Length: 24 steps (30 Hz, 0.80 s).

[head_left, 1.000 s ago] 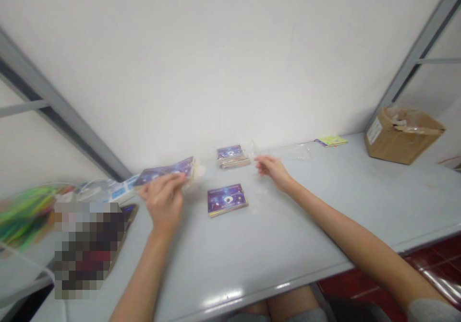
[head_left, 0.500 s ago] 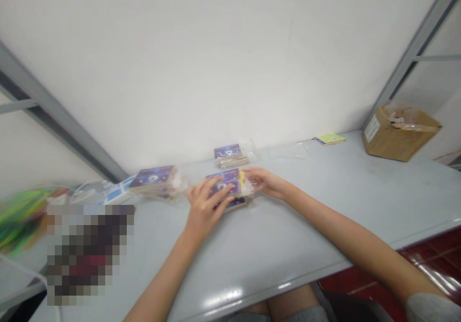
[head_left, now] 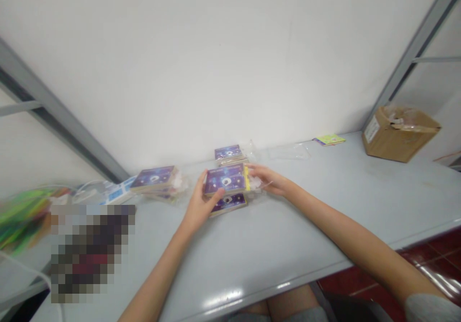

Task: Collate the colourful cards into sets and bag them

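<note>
A clear-bagged pack of purple, star-patterned booklets (head_left: 225,179), with a yellow strip at its right end, is between my hands. My left hand (head_left: 200,204) grips its left side, thumb across the near edge and fingers at the far left. At the other end, my right hand (head_left: 270,180) is closed around the loose plastic and the far right corner; its fingertips are partly hidden. A similar purple pack (head_left: 229,203) lies just below and nearer to me, partly covered by the held one.
Similar bagged packs (head_left: 153,178) are stacked at left, and another pack (head_left: 228,153) lies by the wall. Clear plastic bags (head_left: 288,151), a yellow-green booklet (head_left: 329,140) and an open cardboard box (head_left: 399,137) are at right. A power strip (head_left: 120,191) is on the left.
My left hand has moved from lying over the pack's top to gripping its left side. The pack is raised slightly and its cover is now mostly uncovered. My right hand stays at its right end.
</note>
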{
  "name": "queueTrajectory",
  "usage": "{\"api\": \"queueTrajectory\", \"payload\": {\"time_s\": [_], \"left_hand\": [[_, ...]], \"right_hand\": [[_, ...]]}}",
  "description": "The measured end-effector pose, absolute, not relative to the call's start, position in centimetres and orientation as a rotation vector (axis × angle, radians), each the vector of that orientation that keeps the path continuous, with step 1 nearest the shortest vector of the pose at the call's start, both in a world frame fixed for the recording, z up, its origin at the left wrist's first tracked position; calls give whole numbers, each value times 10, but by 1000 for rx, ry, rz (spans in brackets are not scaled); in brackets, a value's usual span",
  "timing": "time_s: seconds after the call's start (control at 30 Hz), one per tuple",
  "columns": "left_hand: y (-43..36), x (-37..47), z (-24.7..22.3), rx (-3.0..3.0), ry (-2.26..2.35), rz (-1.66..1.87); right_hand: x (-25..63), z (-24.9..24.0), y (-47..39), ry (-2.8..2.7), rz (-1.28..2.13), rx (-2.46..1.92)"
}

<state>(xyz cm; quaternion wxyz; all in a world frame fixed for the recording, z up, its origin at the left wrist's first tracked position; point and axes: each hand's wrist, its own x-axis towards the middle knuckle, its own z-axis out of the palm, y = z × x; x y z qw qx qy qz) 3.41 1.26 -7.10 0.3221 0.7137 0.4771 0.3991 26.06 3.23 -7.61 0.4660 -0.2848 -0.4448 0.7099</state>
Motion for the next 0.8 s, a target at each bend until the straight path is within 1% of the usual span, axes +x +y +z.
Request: {"api": "queueTrajectory", "payload": {"time_s": [0.1, 0.17, 0.23, 0.43, 0.63, 0.8], "left_hand": [[12, 38, -67, 1767, 1193, 1120], [12, 39, -67, 1859, 1184, 1206], [11, 39, -69, 2007, 1176, 1264], [6, 42, -74, 2378, 1174, 1282], [4, 41, -72, 2657, 1089, 1495], [6, 38, -68, 2733, 1071, 1690]], "right_hand": [[264, -81, 37, -1159, 1714, -750], [268, -86, 42, -1187, 1637, -820], [273, -89, 48, -1170, 1509, -903], [287, -94, 62, -1034, 1027, -1080], [293, -87, 59, -1321, 1017, -961], [293, -86, 56, -1370, 999, -930]]}}
